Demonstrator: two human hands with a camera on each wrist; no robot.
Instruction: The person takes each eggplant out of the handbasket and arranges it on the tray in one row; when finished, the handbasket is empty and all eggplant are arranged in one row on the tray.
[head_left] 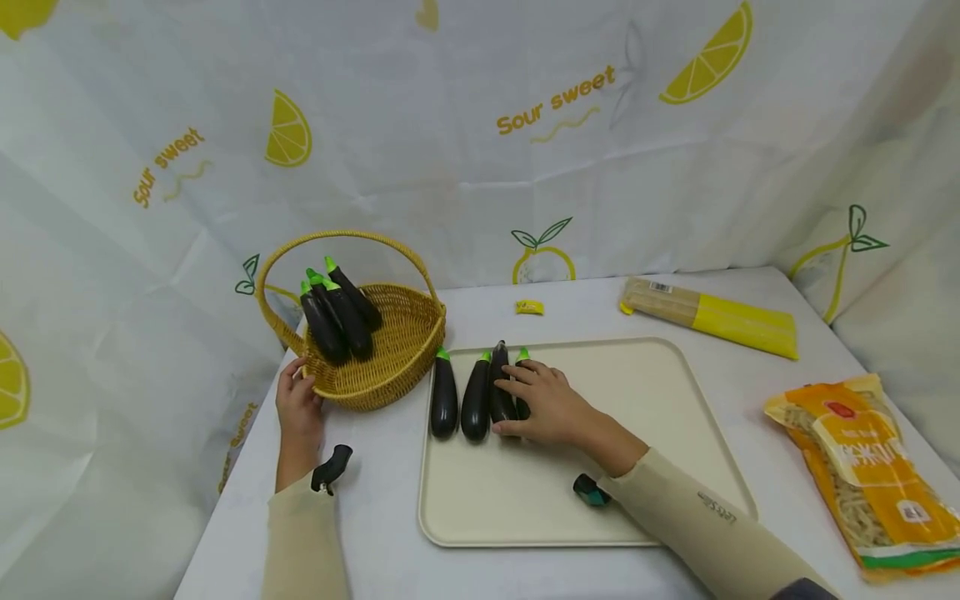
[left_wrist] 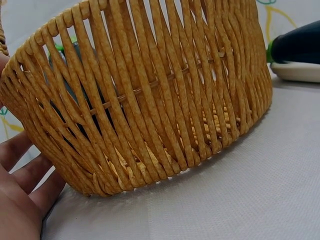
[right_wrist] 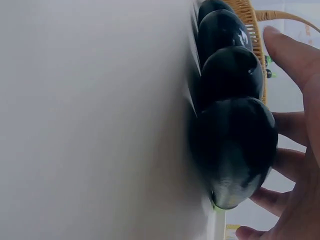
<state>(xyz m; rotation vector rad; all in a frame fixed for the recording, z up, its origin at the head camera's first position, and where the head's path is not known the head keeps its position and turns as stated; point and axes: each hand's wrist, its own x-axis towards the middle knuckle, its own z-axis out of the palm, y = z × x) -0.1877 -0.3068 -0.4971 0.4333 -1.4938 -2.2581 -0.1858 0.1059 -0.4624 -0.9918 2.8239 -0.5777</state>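
A wicker basket (head_left: 397,350) with a tall handle stands at the left, several eggplants (head_left: 348,321) leaning together in its left part. My left hand (head_left: 298,400) holds the basket's left end, with the fingers against the woven wall (left_wrist: 150,100) and the thumb up by the rim. Several more eggplants (head_left: 444,400) lie side by side on the beige tray (head_left: 525,508). Over the two rightmost of these is my right hand (head_left: 547,404), its fingers spread across them. In the right wrist view the nearest eggplant (right_wrist: 232,150) lies beside the fingers, with the thumb apart from it.
Behind the tray lies a small yellow packet (head_left: 529,307). A long brown and yellow package (head_left: 708,317) is at the back right, and an orange bag (head_left: 862,475) lies at the right edge. Lemon-printed cloth (head_left: 465,200) hangs behind the white table.
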